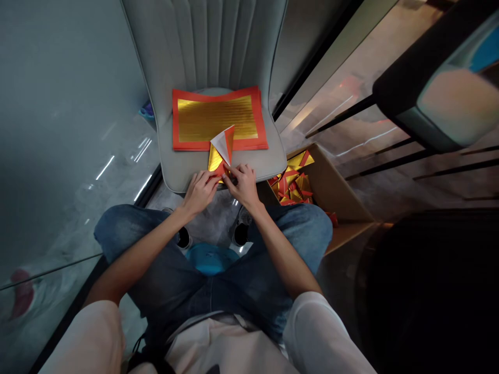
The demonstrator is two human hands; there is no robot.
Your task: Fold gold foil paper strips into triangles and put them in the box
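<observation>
Between my two hands is a partly folded sheet of joss paper, red and gold with a white underside showing at its upper flap. My left hand pinches its lower left edge. On the other side, my right hand presses the lower right edge, fingers bent and thumb near the left fingertips. The fingers hide the paper's bottom part. Just beyond it, a stack of flat red sheets with gold centres lies on the grey chair seat, and the folded paper's tip overlaps the stack.
To the right of the seat, an open cardboard box on the floor holds several folded red and gold papers. A blue stool shows between my legs. A glass wall runs along the left. Another chair stands at upper right.
</observation>
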